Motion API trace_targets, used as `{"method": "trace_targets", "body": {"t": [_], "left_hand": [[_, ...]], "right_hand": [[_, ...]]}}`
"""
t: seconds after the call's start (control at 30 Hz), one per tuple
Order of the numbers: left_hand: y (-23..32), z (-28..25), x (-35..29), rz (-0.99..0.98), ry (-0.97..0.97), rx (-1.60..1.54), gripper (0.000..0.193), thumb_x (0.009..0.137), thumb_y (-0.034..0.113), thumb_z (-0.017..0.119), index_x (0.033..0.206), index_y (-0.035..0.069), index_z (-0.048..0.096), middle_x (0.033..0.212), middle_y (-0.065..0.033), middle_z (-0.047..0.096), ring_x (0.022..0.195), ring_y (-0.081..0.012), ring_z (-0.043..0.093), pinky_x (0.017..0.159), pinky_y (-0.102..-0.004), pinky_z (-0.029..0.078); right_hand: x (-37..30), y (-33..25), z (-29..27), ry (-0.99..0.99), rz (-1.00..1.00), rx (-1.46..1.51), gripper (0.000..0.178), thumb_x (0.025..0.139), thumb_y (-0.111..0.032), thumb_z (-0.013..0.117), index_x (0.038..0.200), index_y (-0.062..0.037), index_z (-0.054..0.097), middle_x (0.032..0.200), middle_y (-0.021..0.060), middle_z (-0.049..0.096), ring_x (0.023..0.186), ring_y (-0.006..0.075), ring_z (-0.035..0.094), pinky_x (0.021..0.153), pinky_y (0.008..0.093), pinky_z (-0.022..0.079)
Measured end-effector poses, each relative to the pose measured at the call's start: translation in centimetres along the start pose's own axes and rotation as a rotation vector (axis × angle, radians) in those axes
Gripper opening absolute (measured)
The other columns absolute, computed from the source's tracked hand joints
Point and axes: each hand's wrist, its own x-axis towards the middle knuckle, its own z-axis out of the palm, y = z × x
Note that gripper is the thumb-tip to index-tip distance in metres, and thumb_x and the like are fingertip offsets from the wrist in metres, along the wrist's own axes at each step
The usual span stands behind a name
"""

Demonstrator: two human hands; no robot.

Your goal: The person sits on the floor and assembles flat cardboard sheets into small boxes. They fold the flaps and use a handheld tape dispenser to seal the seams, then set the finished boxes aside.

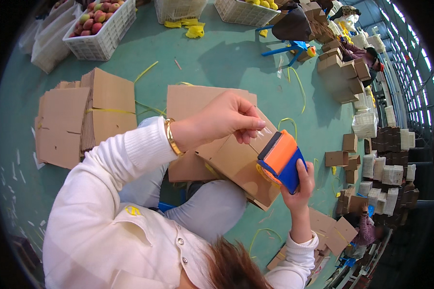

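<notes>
My right hand grips a blue and orange tape dispenser, with its dark-edged end tilted up toward the left. Just left of it, my left hand is closed, thumb against fingers. Shiny clear strips show by its fingertips, apparently the loose end of some clear tape. Below both hands a brown cardboard box stands tilted between my knees, partly hidden by my left hand and the dispenser. Flat cardboard lies behind it.
Stacks of flattened cartons lie on the green floor at left, one bound with yellow strap. A white crate of apples stands far left. Yellow straps curl on the floor, near a blue stool. Other people work at right among boxes.
</notes>
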Motion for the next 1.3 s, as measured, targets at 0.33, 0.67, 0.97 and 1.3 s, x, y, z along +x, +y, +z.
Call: {"method": "trace_targets", "body": {"t": [0.33,0.67,0.97,1.3], "left_hand": [[-4.0,-7.0,-0.7,0.078,0.299,-0.079,0.017,0.091,0.019,0.065,0.081,0.005,0.063,0.072,-0.0003,0.059,0.058,-0.0066,0.054,0.053,-0.0224,0.045],[-11.5,-7.8,2.0,0.008,0.334,-0.187,0.019,0.094,0.020,0.061,0.082,0.006,0.059,0.069,0.0017,0.053,0.056,-0.0054,0.050,0.050,-0.0217,0.042],[-19.8,-1.5,3.4,0.135,0.513,0.581,0.022,0.093,0.023,0.057,0.088,0.002,0.056,0.077,-0.0122,0.059,0.071,-0.0286,0.058,0.066,-0.0381,0.048],[-21.2,-3.0,3.0,-0.059,0.604,0.806,0.050,0.093,0.029,0.054,0.136,0.005,0.042,0.118,-0.0201,0.053,0.109,-0.0368,0.053,0.097,-0.0433,0.043]], "right_hand": [[2.6,-1.6,-4.0,-0.248,0.139,-0.191,0.069,0.055,0.005,0.070,0.120,-0.0134,0.065,0.088,0.0135,0.053,0.076,0.0291,0.054,0.066,0.0356,0.050],[4.3,-3.0,-3.5,-0.386,0.160,-0.320,0.069,0.057,0.004,0.071,0.122,-0.0178,0.065,0.084,0.0128,0.051,0.076,0.0295,0.053,0.066,0.0363,0.048],[4.0,-3.3,-2.4,-0.324,0.144,-0.341,0.064,0.056,0.004,0.070,0.117,-0.0155,0.067,0.083,0.0129,0.054,0.076,0.0288,0.054,0.064,0.0357,0.048],[3.3,-3.5,-2.3,-0.281,0.149,-0.328,0.063,0.058,0.002,0.070,0.118,-0.0173,0.068,0.082,0.0120,0.053,0.073,0.0281,0.054,0.064,0.0351,0.047]]}}
